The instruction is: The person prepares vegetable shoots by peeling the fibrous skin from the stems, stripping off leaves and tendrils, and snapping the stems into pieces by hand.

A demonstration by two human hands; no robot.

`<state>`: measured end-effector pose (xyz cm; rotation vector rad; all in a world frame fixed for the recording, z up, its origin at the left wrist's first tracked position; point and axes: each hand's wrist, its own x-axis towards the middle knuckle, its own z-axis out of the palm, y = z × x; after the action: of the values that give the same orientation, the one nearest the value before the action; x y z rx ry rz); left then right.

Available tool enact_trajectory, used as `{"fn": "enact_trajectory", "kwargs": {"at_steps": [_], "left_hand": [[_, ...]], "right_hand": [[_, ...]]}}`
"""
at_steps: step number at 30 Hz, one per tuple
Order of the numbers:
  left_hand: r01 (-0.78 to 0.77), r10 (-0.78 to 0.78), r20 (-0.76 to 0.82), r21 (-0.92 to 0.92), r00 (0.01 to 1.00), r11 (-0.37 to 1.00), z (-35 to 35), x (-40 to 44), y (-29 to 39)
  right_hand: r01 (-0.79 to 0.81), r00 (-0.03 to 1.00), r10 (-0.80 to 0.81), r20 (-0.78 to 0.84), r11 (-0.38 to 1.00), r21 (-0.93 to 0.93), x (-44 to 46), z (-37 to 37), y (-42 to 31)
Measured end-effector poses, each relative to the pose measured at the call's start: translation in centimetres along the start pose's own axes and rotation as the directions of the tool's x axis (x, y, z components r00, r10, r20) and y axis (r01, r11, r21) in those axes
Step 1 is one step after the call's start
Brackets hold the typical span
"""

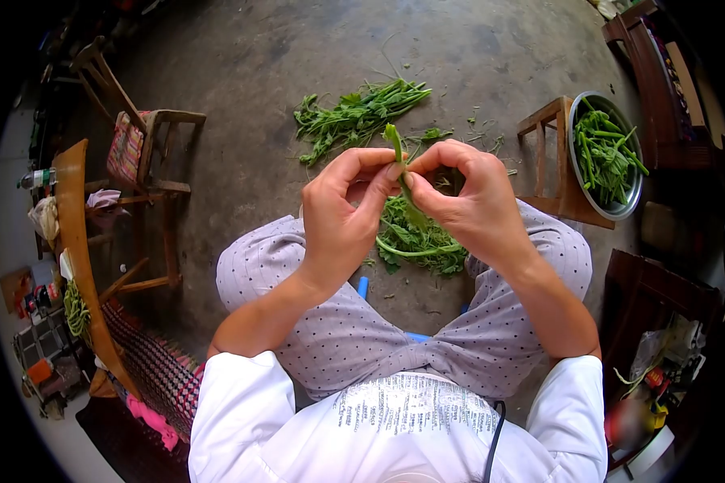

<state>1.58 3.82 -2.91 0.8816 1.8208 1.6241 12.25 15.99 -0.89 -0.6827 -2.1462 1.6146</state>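
Observation:
Both hands meet in front of my knees, pinching a green leafy stem [393, 138] that stands nearly upright between them. My left hand [348, 208] grips it between thumb and forefinger. My right hand [477, 203] pinches the same stem just beside the left fingertips. Below the hands, on the floor between my legs, lies a heap of green leaves and trimmings [417, 241], partly covered by the hands. Farther out on the floor rests a bundle of leafy green stems [362, 113], with loose bits scattered to its right.
At right, a metal basin [638, 197] of green stems and leaves [608, 153] sits on a wooden stool [552, 129]. A wooden chair [141, 137] and a wooden table [76, 225] stand at left. Bare concrete floor [491, 48] stretches ahead.

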Motion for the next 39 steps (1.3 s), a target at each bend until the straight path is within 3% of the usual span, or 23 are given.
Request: {"fn": "enact_trajectory", "kwargs": {"at_steps": [6, 19, 25, 27, 28, 30, 34, 35, 37, 39], "left_hand": [[0.042, -0.040, 0.014, -0.149, 0.999, 0.988, 0.0, 0.3, 0.5], [0.034, -0.033, 0.012, -0.111, 0.999, 0.993, 0.3, 0.1, 0.2], [0.080, -0.072, 0.044, -0.229, 0.996, 0.970, 0.1, 0.4, 0.3], [0.132, -0.123, 0.053, -0.242, 0.991, 0.961, 0.1, 0.5, 0.3], [0.130, -0.121, 0.052, -0.242, 0.991, 0.962, 0.1, 0.5, 0.3], [0.205, -0.186, 0.095, -0.272, 0.978, 0.940, 0.0, 0.6, 0.1], [0.261, -0.241, 0.101, -0.331, 0.965, 0.907, -0.1, 0.8, 0.0], [0.289, -0.260, 0.128, -0.341, 0.957, 0.895, -0.4, 0.9, 0.0], [0.317, -0.279, 0.156, -0.352, 0.948, 0.881, -0.6, 0.9, 0.2], [0.346, -0.281, 0.214, -0.403, 0.936, 0.847, -0.8, 0.9, 0.5]], "right_hand": [[0.063, 0.998, -0.063, -0.018, 0.998, -0.004, 0.1, -0.2, 0.5], [0.109, 0.991, -0.116, -0.072, 0.990, -0.091, -0.1, 0.3, -0.2], [0.095, 0.990, -0.103, -0.095, 0.991, -0.090, 0.0, -0.1, -0.4], [-0.096, 0.995, 0.099, -0.012, 0.983, 0.157, 0.1, -0.6, -0.6], [-0.094, 0.995, 0.097, -0.012, 0.983, 0.157, 0.4, -0.9, -0.6], [-0.165, 0.986, 0.150, 0.069, 0.911, 0.377, 0.9, -1.8, -0.6], [-0.065, 0.997, 0.024, 0.067, 0.679, 0.731, 1.7, -4.1, 0.2], [-0.066, 0.997, 0.024, 0.068, 0.679, 0.731, 1.9, -4.7, -0.2], [0.048, 0.989, 0.080, -0.123, 0.613, 0.788, 2.2, -5.8, -1.2], [0.015, 0.995, 0.067, -0.072, 0.621, 0.783, 2.2, -6.9, -0.6]]}}
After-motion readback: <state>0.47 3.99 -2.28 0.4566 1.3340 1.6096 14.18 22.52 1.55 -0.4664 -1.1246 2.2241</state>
